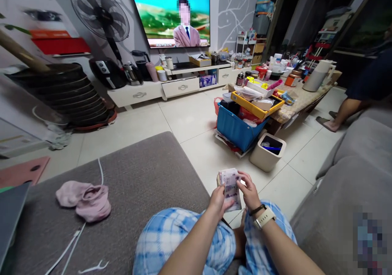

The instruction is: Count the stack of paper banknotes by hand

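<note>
A stack of purplish banknotes (pixel 231 187) is held upright above my knees, its printed face toward me. My left hand (pixel 218 201) grips the lower left side of the stack, thumb across the front. At the upper right edge, my right hand (pixel 248 188) pinches the notes between thumb and fingers. A pale watch (pixel 264 218) and a dark band sit on my right wrist. Blue and white plaid trousers (pixel 174 234) cover my legs below. The back of the stack and some fingertips are hidden.
Pink socks (pixel 92 201) and a white cable (pixel 73 242) lie on the grey sofa seat (pixel 147 173). A beige bin (pixel 266 154) and a loaded blue box (pixel 235 124) stand ahead by a cluttered table (pixel 297 103). Another person's legs (pixel 346 107) are at the right.
</note>
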A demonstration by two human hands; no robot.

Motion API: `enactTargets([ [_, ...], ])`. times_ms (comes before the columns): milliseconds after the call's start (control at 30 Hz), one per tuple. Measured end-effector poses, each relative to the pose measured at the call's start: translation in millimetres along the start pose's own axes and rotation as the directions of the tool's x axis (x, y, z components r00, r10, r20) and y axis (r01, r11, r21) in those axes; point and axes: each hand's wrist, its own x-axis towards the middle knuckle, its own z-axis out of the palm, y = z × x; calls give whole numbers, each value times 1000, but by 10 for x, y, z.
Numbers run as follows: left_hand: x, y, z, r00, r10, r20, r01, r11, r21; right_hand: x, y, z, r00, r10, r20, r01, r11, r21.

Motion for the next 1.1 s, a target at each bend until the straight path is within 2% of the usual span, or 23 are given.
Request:
enactTargets([
  [133, -24, 45, 5, 999, -28, 16, 29, 998, -56, -19, -31, -39, 998, -55, 8, 55, 998, -25],
  [267, -65, 94, 46, 999, -34, -30, 32, 996, -82, -38, -67, -86, 996, -86, 11, 86, 995, -49],
  [367, -83, 111, 78, 997, -22, -68, 16, 997, -81, -51, -126, -97, 996, -78, 34, 77, 997, 21],
  [467, -85, 111, 89, 996, -12, -86, 7, 998, -64, -68, -194, -88, 996, 5, 86, -16, 993, 121],
  [633, -63, 97, 83, 995, -4, -99, -1, 999, -48, -94, -242, -100, 984, 106, 140, -125, 983, 134],
  [767, -5, 46, 85, 998, 60, -4, -60, 987, -151, -67, -185, -110, 936, 205, 285, -254, 956, 147],
  [833, 21, 15, 85, 995, 92, 29, -86, 980, -181, -40, -138, -96, 938, 244, 248, -282, 951, 129],
  [933, 34, -11, 88, 996, 82, 22, -78, 984, -159, -2, -64, -68, 971, 229, 74, -235, 968, 89],
  [1000, 27, -7, 93, 997, 77, 20, -73, 986, -152, 13, -19, -58, 977, 212, 0, -211, 977, 41],
  [1033, 19, 1, 97, 996, 81, 30, -75, 985, -156, 17, 2, -56, 977, 213, 4, -213, 977, 24],
  [1100, 1, 19, 105, 993, 102, 52, -91, 979, -182, 21, 35, -55, 970, 226, 85, -229, 973, 27],
])
